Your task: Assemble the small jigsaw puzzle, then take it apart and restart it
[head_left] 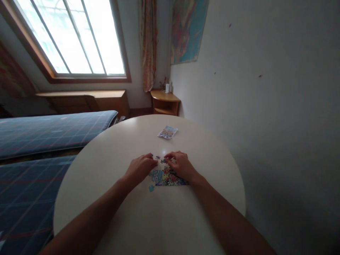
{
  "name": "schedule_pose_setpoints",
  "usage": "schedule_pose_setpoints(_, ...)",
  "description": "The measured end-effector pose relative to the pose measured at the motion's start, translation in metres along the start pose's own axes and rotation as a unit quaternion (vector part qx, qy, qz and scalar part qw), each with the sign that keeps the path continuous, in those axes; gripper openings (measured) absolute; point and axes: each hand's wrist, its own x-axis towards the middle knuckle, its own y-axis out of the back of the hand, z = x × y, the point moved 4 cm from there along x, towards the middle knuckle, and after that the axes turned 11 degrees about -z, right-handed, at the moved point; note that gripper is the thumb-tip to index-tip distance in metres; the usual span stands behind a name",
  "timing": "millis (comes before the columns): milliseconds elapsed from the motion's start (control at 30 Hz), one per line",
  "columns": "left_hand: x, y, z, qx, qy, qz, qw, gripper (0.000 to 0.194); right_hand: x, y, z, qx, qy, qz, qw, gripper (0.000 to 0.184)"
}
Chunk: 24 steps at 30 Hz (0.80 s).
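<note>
A partly joined jigsaw puzzle (pixel 170 179) with a colourful flower pattern and a pale blue left part lies on the round table (pixel 127 219). My left hand (pixel 142 167) rests at its upper left, thumb and bent fingers apart, close to loose pieces. Beyond the puzzle's upper edge, my right hand (pixel 182 165) has thumb and forefinger drawn together at a small dark puzzle piece (pixel 163 161); the palm covers part of the puzzle. Another loose piece (pixel 158 157) sits between the hands. A light blue piece (pixel 151 188) lies apart at the lower left.
Farther back on the table is a small printed picture (pixel 168 132). Plaid-covered beds (pixel 53 131) stand to the left, and a white wall (pixel 265 124) runs along the right. A wooden corner shelf (pixel 165 95) and a desk (pixel 106 94) are behind, below the window.
</note>
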Motion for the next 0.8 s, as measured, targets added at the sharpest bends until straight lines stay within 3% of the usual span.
schedule_pose_setpoints(167, -0.002, -0.001, 0.008, -0.008, -0.006, 0.027, 1.000, 0.027, 0.000, 0.001, 0.001, 0.020, 0.011, 0.005, 1.000, 0.016)
schedule_pose_setpoints(333, 0.001, -0.002, 0.009, -0.145, -0.017, 0.075, 0.986, 0.025, 0.000, 0.000, 0.001, 0.058, 0.051, 0.012, 0.997, 0.017)
schedule_pose_setpoints(567, 0.013, -0.010, 0.004, -0.336, -0.009, 0.042, 0.941, 0.027, 0.001, 0.000, 0.004, 0.191, 0.055, 0.005, 0.980, 0.021)
schedule_pose_setpoints(667, 0.013, -0.010, 0.001, -0.342, -0.006, 0.042, 0.939, 0.030, 0.001, 0.002, 0.005, 0.226, 0.052, 0.004, 0.973, 0.022)
schedule_pose_setpoints(800, 0.011, -0.010, -0.003, -0.269, 0.011, 0.046, 0.962, 0.034, 0.002, 0.003, 0.008, 0.214, 0.041, 0.007, 0.976, 0.023)
